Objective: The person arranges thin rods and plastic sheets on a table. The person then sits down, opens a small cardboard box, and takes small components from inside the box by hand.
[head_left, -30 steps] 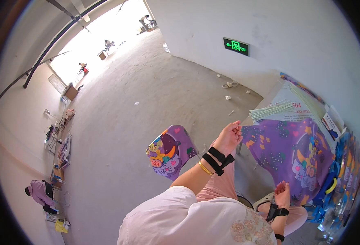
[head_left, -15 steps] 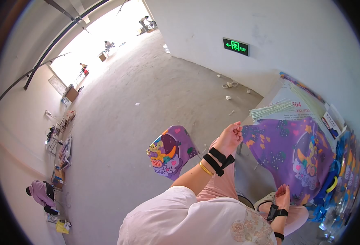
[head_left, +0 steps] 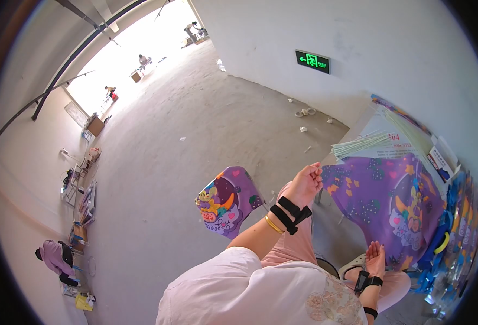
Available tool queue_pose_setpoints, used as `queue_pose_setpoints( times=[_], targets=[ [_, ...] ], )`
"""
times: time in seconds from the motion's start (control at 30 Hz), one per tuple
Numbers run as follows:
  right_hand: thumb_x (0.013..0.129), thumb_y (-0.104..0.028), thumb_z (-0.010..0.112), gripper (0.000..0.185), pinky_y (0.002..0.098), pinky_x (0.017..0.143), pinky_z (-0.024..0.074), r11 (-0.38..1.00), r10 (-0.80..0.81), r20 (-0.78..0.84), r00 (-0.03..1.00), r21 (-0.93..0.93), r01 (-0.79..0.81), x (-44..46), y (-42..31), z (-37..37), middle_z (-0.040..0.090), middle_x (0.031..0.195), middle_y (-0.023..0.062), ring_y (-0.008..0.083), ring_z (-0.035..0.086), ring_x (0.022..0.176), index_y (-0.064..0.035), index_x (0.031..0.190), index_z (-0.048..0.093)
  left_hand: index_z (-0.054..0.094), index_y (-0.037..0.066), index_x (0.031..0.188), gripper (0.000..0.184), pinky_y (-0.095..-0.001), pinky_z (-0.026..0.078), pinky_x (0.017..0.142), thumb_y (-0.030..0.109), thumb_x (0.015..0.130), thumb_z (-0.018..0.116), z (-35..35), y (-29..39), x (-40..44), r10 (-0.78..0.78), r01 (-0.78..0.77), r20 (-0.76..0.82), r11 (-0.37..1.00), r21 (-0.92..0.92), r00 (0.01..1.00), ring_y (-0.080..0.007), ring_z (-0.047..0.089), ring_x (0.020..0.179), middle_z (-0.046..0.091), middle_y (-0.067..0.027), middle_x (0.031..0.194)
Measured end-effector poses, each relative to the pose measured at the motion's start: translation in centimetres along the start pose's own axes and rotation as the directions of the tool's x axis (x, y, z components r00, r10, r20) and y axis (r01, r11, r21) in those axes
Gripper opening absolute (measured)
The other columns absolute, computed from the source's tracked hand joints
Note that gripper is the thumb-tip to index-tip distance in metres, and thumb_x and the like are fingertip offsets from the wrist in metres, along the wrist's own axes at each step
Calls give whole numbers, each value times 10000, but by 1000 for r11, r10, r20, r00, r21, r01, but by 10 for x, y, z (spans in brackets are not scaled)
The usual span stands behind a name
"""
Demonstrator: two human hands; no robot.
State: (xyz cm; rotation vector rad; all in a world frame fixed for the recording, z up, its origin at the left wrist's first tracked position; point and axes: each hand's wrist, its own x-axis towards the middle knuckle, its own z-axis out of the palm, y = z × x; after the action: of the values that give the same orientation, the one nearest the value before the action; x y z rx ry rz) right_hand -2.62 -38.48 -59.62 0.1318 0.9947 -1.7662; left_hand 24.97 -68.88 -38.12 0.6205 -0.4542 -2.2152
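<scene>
My left hand (head_left: 308,180) is closed at the upper left corner of a purple printed sheet (head_left: 366,189), its fingertips pinched on the edge. The sheet lies over the table at the right and bears cartoon figures, stars and hearts. Near the sheet's lower edge, my right hand (head_left: 375,259) has its palm up and its fingers stretched out, with nothing seen in it. Beyond the sheet, a bundle of thin pale sticks (head_left: 362,145) rests on a white printed board (head_left: 379,127). Left of my left arm is another purple printed piece (head_left: 233,200).
Clear-wrapped packets (head_left: 461,233) and blue straps (head_left: 431,257) crowd the right edge. Tape rolls (head_left: 305,112) lie on the floor by the wall. A person in purple (head_left: 56,257) bends at the far left, near boxes and shelves. More people are far off.
The fingers of my right hand have spread slightly. My left hand stays at the sheet's corner, almost unmoved.
</scene>
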Motion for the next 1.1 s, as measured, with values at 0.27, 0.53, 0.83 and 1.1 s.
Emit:
queue_pose_setpoints(
  times=[0.27, 0.53, 0.83, 1.1],
  targets=[
    [945, -356, 587, 325, 280, 835, 533, 1000, -17, -8, 1000, 6, 17, 3, 2, -8, 684, 1087, 8, 121, 649, 945, -102, 1138, 646, 539, 115, 1034, 142, -252, 411, 690, 140, 894, 541, -1, -2, -2, -6, 6, 17, 1000, -1, 1000, -97, 474, 695, 525, 20, 811],
    [963, -340, 551, 333, 285, 846, 531, 999, -14, -31, 999, 34, 15, 2, 2, -8, 680, 1094, 44, 143, 650, 942, -68, 1134, 638, 541, 113, 1026, 137, -251, 412, 689, 148, 894, 542, -2, -1, -1, -1, 1, 29, 1000, 8, 1000, -95, 476, 692, 530, 23, 808],
    [960, -339, 554, 342, 295, 881, 514, 1000, -19, 10, 1000, 16, 19, 4, 5, -15, 670, 1119, 52, 149, 637, 977, -63, 1144, 635, 551, 109, 998, 121, -239, 425, 666, 152, 886, 564, 6, 9, 7, 67, -67, 2, 996, 58, 998, -89, 494, 675, 542, 27, 799],
    [963, -247, 547, 321, 339, 919, 508, 987, -14, 74, 997, 160, 2, 8, 4, -12, 646, 1148, 144, 214, 627, 1003, 7, 1154, 593, 599, 65, 1071, 207, -221, 453, 647, 184, 902, 594, -11, 16, 42, 363, -322, 22, 793, 518, 931, -88, 551, 706, 644, -59, 882]
  ],
)
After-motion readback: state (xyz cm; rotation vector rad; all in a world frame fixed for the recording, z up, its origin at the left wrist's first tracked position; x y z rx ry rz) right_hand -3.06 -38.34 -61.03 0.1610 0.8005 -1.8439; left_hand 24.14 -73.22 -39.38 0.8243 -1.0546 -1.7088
